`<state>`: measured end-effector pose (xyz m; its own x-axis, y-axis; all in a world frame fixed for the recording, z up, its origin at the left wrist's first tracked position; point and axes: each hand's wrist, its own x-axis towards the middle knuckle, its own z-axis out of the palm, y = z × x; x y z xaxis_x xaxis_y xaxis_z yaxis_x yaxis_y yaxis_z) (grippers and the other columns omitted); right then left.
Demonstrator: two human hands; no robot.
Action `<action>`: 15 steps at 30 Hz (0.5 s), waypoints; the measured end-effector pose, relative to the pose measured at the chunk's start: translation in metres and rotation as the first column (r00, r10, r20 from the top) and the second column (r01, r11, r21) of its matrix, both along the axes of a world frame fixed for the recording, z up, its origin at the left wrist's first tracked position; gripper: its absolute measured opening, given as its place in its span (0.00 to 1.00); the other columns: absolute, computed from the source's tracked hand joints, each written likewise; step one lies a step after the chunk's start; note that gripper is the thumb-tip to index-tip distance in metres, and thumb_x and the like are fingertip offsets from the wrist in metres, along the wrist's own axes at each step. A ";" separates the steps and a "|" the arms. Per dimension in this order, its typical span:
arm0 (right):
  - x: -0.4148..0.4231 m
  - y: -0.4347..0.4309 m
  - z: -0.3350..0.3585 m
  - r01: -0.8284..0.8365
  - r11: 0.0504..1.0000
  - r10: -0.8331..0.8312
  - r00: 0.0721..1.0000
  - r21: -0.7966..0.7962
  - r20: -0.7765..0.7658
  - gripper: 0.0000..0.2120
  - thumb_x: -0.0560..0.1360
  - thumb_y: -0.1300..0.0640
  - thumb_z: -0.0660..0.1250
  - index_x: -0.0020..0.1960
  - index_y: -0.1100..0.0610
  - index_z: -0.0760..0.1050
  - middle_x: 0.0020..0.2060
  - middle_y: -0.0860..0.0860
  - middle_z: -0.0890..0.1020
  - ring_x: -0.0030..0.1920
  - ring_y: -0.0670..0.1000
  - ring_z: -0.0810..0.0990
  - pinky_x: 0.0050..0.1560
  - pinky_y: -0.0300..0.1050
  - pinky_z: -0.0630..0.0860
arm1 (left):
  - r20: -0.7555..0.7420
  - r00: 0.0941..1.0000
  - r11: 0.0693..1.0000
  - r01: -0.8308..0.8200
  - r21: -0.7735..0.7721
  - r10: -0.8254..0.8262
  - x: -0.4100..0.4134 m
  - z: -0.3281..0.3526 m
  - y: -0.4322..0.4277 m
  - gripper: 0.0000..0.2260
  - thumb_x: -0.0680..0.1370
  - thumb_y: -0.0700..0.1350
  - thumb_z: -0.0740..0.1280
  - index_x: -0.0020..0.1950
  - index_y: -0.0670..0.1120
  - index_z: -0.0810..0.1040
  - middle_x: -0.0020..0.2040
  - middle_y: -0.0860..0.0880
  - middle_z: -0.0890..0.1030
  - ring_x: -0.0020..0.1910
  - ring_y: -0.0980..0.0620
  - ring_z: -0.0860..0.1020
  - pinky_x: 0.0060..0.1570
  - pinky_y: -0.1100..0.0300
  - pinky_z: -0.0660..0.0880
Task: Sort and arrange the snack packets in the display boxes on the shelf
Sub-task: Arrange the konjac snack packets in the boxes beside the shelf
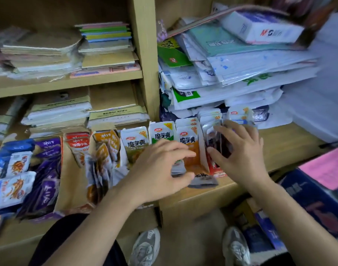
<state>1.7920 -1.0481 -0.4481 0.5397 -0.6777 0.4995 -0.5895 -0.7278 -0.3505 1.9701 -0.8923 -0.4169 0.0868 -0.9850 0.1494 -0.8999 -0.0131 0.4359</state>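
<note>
Orange-fronted packet [193, 152] stands upright; left hand [160, 169] pinches grey packet stack [178, 167] beside it, right hand [241, 150] spread, fingers straight, against dark packets [220, 143] opposite.

Two hands [160, 169], two grey shoes [145, 248], one pink sheet [325, 167], snack packets [137, 144] beyond counting

Right of the snack packets [191, 143] the shelf board [283, 143] lies bare, and a narrower bare strip runs along its edge in front of them. Just behind the snack packets a slumped heap of wrapped papers [241, 89] rises, blocking that side. To their left, full cardboard display boxes [68, 169] stand packed side by side.
</note>
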 end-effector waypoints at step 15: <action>-0.057 -0.023 -0.008 -0.237 0.902 0.141 0.952 0.361 0.272 0.13 0.74 0.59 0.74 0.59 0.51 0.82 0.61 0.39 0.81 0.60 0.38 0.78 0.57 0.35 0.77 | 0.019 0.998 0.986 -0.061 0.153 0.059 -0.016 -0.001 -0.077 0.50 0.61 0.77 0.68 0.79 0.61 0.60 0.76 0.59 0.62 0.74 0.56 0.58 0.71 0.50 0.63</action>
<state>1.7350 -1.0708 -0.4564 0.5769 -0.7390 0.3481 -0.3207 -0.5968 -0.7355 1.9545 -0.9693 -0.4183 0.1453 -0.9894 -0.0013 -0.9017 -0.1330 0.4113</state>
